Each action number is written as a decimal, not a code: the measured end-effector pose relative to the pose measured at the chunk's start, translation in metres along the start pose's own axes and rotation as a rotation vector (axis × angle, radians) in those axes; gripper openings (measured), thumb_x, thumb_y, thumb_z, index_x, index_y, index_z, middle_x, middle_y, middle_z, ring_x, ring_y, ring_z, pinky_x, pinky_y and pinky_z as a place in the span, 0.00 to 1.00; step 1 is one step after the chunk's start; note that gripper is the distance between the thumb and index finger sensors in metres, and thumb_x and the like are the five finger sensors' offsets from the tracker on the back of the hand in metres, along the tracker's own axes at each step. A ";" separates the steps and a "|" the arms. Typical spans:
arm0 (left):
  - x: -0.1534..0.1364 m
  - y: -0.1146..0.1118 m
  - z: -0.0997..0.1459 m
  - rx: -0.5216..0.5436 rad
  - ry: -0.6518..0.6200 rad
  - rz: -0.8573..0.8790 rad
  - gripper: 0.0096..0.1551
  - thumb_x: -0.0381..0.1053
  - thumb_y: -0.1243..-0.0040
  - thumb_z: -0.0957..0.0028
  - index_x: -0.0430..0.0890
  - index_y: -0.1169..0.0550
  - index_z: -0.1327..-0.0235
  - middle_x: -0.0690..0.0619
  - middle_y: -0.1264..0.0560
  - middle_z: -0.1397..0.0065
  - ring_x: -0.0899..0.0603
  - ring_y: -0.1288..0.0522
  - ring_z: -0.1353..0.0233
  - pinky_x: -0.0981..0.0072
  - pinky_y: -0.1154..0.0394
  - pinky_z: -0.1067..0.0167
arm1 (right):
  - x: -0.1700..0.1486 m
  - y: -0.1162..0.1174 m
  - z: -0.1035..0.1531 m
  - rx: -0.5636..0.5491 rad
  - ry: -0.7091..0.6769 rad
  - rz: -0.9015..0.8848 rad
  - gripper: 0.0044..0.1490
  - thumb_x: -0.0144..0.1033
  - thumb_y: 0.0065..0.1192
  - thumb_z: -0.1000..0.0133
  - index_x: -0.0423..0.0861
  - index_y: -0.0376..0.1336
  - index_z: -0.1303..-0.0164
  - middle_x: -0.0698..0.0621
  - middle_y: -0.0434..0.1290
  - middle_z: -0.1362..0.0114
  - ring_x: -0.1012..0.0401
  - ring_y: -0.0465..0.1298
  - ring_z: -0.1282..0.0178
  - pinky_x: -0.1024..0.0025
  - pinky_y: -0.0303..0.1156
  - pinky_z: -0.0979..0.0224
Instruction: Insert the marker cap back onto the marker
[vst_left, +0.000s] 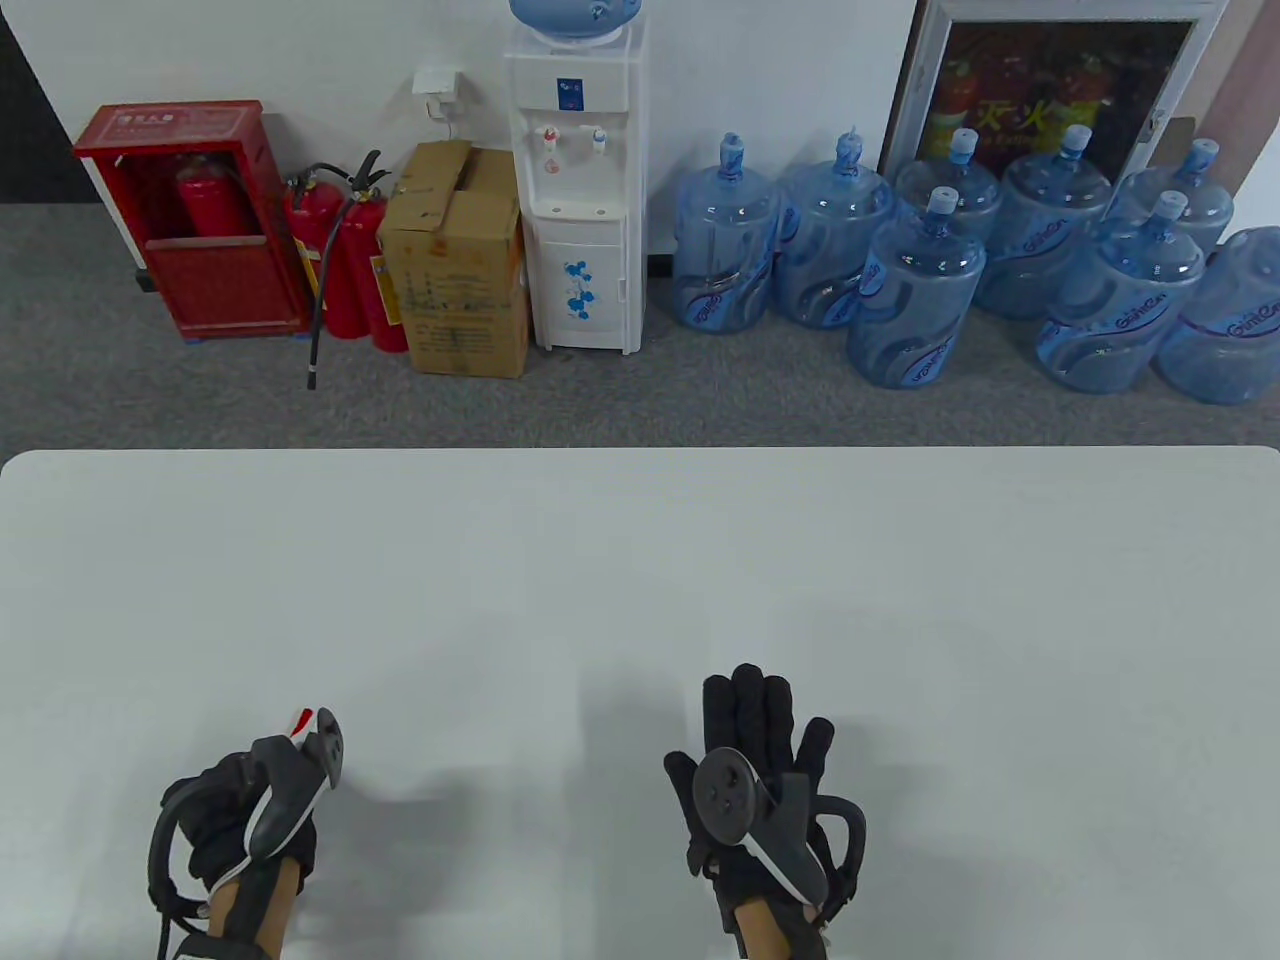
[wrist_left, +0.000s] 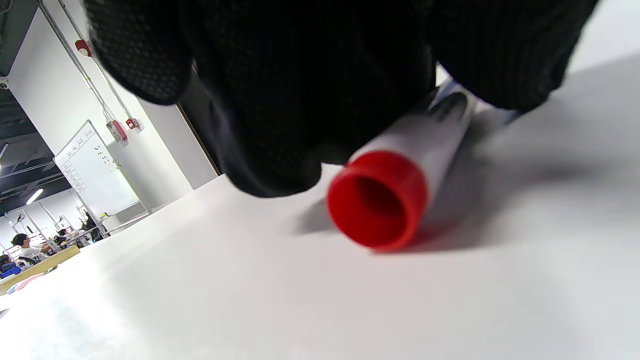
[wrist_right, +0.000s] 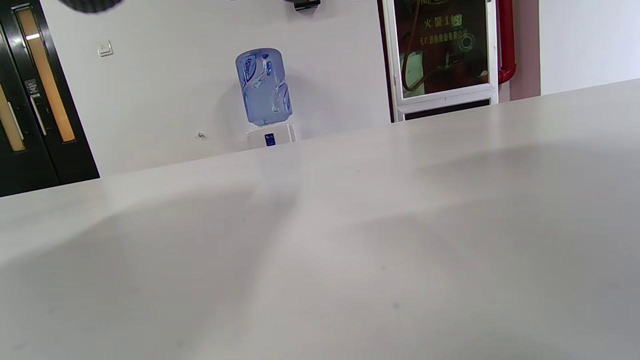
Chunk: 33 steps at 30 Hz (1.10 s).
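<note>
A white marker (wrist_left: 430, 140) with a red end piece (wrist_left: 377, 200) lies on the white table (vst_left: 640, 560), seen close up in the left wrist view. My left hand (vst_left: 225, 800) is curled over it, and the gloved fingers (wrist_left: 260, 100) cover most of the barrel. In the table view only a small red and white bit of the marker (vst_left: 303, 718) shows beside the hand's tracker. I cannot tell whether the red piece is the cap. My right hand (vst_left: 745, 715) lies flat on the table with fingers stretched out, holding nothing, about a hand's width to the right.
Beyond the table's far edge stand a water dispenser (vst_left: 580, 190), several blue water jugs (vst_left: 915, 300), a cardboard box (vst_left: 455, 260) and red fire extinguishers (vst_left: 345, 260). The right wrist view shows only bare table (wrist_right: 350, 250) and the far wall.
</note>
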<state>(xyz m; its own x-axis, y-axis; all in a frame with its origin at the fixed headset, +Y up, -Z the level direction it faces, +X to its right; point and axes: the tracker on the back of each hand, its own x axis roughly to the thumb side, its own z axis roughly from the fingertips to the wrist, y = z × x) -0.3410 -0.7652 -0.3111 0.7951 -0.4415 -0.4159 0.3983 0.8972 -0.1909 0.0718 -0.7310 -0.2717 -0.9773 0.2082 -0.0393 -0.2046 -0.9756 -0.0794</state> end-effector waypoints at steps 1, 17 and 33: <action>0.000 0.000 0.000 -0.001 0.000 -0.001 0.27 0.66 0.36 0.56 0.56 0.14 0.47 0.57 0.11 0.49 0.47 0.08 0.52 0.42 0.24 0.37 | 0.000 0.000 0.000 0.002 0.001 -0.002 0.52 0.69 0.35 0.51 0.58 0.33 0.20 0.53 0.36 0.12 0.53 0.39 0.12 0.43 0.35 0.23; -0.001 -0.003 0.000 -0.008 0.002 -0.001 0.29 0.68 0.37 0.56 0.58 0.16 0.44 0.56 0.12 0.44 0.46 0.09 0.49 0.41 0.26 0.36 | 0.003 0.003 0.000 0.007 -0.006 0.013 0.51 0.69 0.35 0.51 0.58 0.33 0.20 0.54 0.35 0.12 0.53 0.38 0.12 0.42 0.34 0.23; -0.005 -0.007 -0.001 -0.022 0.008 0.020 0.31 0.69 0.39 0.56 0.58 0.17 0.42 0.56 0.13 0.40 0.45 0.10 0.47 0.40 0.27 0.35 | 0.005 0.005 0.000 0.015 -0.015 0.017 0.51 0.69 0.35 0.51 0.58 0.33 0.20 0.54 0.35 0.12 0.53 0.39 0.12 0.42 0.34 0.23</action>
<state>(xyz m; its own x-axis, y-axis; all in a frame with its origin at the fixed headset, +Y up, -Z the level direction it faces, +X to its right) -0.3484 -0.7697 -0.3087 0.7990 -0.4236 -0.4268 0.3724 0.9058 -0.2020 0.0655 -0.7348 -0.2722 -0.9812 0.1910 -0.0259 -0.1891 -0.9799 -0.0637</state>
